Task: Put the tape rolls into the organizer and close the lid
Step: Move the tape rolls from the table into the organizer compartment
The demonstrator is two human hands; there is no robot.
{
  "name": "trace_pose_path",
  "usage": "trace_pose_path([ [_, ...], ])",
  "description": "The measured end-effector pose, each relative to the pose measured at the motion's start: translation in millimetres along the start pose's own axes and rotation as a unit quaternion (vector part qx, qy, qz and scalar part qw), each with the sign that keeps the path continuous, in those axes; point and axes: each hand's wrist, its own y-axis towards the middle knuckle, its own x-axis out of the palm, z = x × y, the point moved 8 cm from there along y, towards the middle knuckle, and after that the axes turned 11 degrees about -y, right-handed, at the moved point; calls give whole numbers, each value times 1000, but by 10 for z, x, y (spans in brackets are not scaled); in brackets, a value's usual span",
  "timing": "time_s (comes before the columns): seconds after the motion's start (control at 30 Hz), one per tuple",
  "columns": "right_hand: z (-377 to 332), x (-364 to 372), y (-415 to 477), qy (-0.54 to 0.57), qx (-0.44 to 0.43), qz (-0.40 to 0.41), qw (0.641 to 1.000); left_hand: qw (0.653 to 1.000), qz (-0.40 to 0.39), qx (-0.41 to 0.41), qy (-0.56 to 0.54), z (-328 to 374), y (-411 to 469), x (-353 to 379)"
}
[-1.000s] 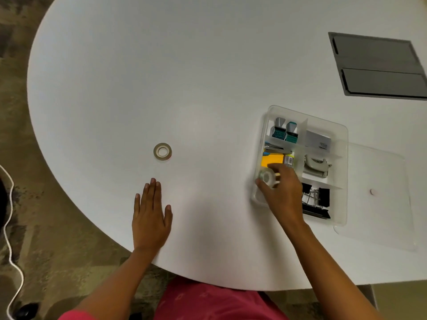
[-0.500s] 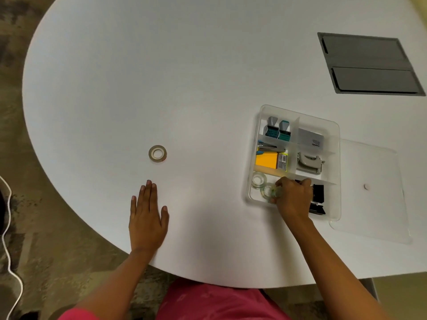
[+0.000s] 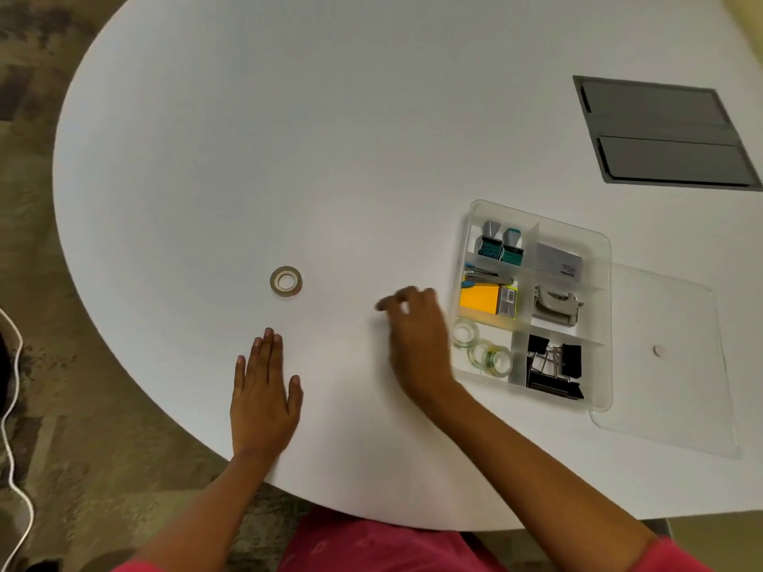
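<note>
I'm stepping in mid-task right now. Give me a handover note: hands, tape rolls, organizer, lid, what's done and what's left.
Left hand: flat on the table, empty.
Right hand: empty, in the air left of the organizer.
Done: two clear tape rolls lie in the organizer's near-left compartment.
Left: the tan tape roll on the table goes in; then fit the clear lid, lying right of the organizer.

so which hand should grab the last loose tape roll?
Probably left. The left hand lies flat on the table just below the tape roll, empty. The right hand is also empty but sits farther off, beside the organizer.
</note>
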Motion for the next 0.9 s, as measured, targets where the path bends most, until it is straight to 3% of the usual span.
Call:
trace_pose_path([
  [0.13,-699,355,244,35,-105,-75,991,1000,1,-3,1,-6,8,-8],
  [0.33,-1144,930,591,40,-135,-164,976,1000,0,-7,1,-24,15,-4],
  [0.43,-1205,1161,630,-10,-162,-189,968,1000,-2,-6,0,-36,20,19],
  [0.6,-1204,1207,566,-20,-207,-148,967,1000,-2,-6,2,-54,12,29],
  [0.9,-900,587,571,62,-106,-57,991,1000,-2,-2,5,-34,8,23],
])
